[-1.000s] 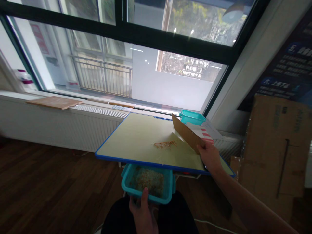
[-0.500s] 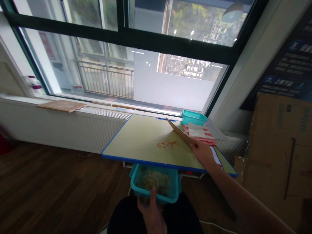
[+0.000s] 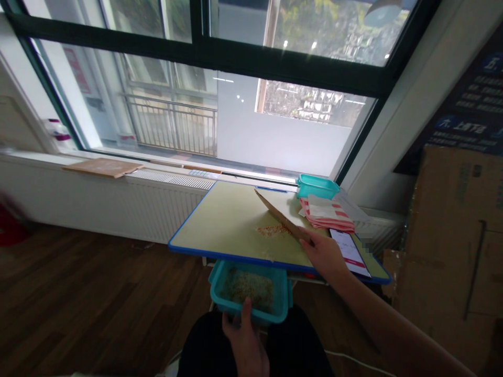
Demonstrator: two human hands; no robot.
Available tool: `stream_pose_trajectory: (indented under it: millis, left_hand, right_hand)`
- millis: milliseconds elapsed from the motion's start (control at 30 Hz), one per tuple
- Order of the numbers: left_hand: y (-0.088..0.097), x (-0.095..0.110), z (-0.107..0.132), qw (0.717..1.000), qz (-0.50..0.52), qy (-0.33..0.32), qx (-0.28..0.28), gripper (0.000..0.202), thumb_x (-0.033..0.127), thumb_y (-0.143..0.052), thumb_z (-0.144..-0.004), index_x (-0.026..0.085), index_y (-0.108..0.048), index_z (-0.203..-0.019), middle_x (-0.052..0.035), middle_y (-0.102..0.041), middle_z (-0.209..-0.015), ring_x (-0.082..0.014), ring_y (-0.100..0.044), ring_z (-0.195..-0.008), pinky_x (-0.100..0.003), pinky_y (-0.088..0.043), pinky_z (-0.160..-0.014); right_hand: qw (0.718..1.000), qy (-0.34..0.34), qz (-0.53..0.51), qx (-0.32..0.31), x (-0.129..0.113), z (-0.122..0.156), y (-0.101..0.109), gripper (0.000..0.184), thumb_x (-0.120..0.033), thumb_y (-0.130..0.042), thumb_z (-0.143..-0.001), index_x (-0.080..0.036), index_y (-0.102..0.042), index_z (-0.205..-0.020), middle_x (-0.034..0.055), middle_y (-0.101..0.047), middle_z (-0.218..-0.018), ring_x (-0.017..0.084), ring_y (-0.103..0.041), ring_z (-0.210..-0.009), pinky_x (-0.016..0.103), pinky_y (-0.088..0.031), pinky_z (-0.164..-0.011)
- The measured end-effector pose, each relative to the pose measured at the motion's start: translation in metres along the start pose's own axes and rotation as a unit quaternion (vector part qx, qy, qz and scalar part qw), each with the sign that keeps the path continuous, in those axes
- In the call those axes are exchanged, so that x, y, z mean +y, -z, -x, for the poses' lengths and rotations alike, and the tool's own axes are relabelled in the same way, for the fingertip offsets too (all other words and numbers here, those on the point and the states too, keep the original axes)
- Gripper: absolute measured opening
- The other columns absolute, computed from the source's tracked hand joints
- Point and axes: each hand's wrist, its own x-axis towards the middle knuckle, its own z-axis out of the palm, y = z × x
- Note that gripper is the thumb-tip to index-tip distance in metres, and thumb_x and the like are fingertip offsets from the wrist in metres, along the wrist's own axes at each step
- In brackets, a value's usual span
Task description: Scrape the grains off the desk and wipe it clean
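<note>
The right hand (image 3: 324, 255) grips a cardboard sheet (image 3: 280, 215); from afar, I see the crumbs (image 3: 269, 231) just left of this hand, their long axis lying sideways, toward it. The left hand (image 3: 246, 337), lower and farther from the crumbs, holds the teal tray (image 3: 281, 294).

The left hand (image 3: 247, 337) grips low between the knees (image 3: 296, 340), thumb (image 3: 247, 310) uppermost; the right arm (image 3: 381, 309) is stretched forward, the right hand (image 3: 324, 254) clenched.
</note>
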Motion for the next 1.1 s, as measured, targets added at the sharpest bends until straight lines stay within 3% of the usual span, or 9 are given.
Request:
stream_pose_trajectory:
  millis: [167,533,700,900,1100]
  left_hand:
    - [0.005,0.003,-0.005,1.0,-0.007,0.004,0.006,0.063,0.028,-0.074,-0.077,0.027,-0.044,-0.132,-0.0113,-0.061,-0.121,-0.0213,-0.068,-0.092,-0.029,-0.058,-0.065]
    - [0.0,0.007,-0.006,1.0,0.012,-0.006,-0.007,0.064,0.024,-0.073,-0.078,0.027,-0.044,-0.135,-0.0109,-0.064,-0.114,-0.0225,-0.069,-0.089,-0.034,-0.059,-0.069]
    - [-0.009,0.004,-0.001,1.0,0.01,-0.001,0.025,0.066,0.022,-0.073,-0.077,0.028,-0.042,-0.136,-0.0096,-0.064,-0.113,-0.0207,-0.068,-0.091,-0.033,-0.059,-0.074]
    - [-0.02,-0.004,0.009,1.0,0.024,-0.013,0.004,0.066,0.024,-0.076,-0.075,0.027,-0.043,-0.133,-0.0123,-0.06,-0.127,-0.0228,-0.069,-0.092,-0.037,-0.06,-0.073]
    - [-0.028,-0.013,0.014,0.999,0.029,-0.021,0.03,0.073,0.025,-0.078,-0.074,0.026,-0.039,-0.136,-0.0132,-0.059,-0.129,-0.0243,-0.067,-0.104,-0.039,-0.058,-0.084]
  right_hand:
    - [0.999,0.032,-0.021,-0.014,-0.014,0.006,0.004,0.041,-0.026,-0.052,-0.083,-0.025,-0.069,-0.121,0.0027,-0.074,-0.07,0.019,-0.066,-0.06,0.028,-0.048,-0.06]
    - [0.993,0.064,-0.095,-0.029,-0.029,0.018,0.003,0.041,-0.02,-0.055,-0.082,-0.026,-0.069,-0.12,0.0049,-0.077,-0.099,0.021,-0.072,-0.082,0.029,-0.054,-0.071]
    - [0.992,0.067,-0.101,-0.025,-0.037,0.025,0.008,0.04,-0.02,-0.055,-0.081,-0.026,-0.07,-0.118,0.0035,-0.078,-0.091,0.02,-0.072,-0.074,0.027,-0.053,-0.067]
    - [0.987,0.085,-0.133,-0.027,-0.044,0.035,0.014,0.042,-0.018,-0.054,-0.081,-0.024,-0.07,-0.119,0.0032,-0.078,-0.09,0.018,-0.072,-0.072,0.025,-0.053,-0.066]
    - [0.982,0.06,-0.178,-0.032,-0.048,0.045,0.021,0.042,-0.021,-0.054,-0.083,-0.023,-0.068,-0.122,0.0015,-0.078,-0.086,0.017,-0.071,-0.07,0.023,-0.053,-0.062]
